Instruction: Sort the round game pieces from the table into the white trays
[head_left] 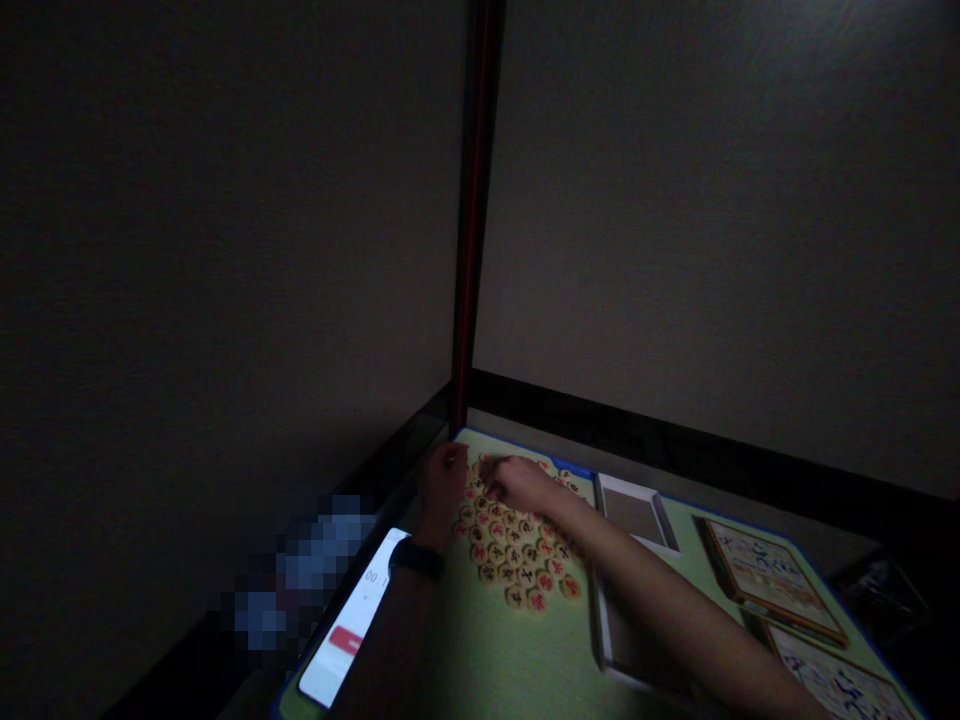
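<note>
Several round wooden game discs [517, 555] with red and black characters lie packed together on a green mat [495, 650]. My left hand [442, 485] rests at the far left corner of the cluster, fingers curled down; a dark watch sits on that wrist. My right hand [517, 482] reaches across the far discs with fingers bent onto them. The dim light hides whether either hand holds a disc.
A lit phone [352, 625] lies at the mat's left edge. A white tray [637, 515] and a second tray [622, 640] sit right of the discs. Two framed picture boards [772, 580] lie at the right. A dark red pole [472, 250] stands in the wall corner.
</note>
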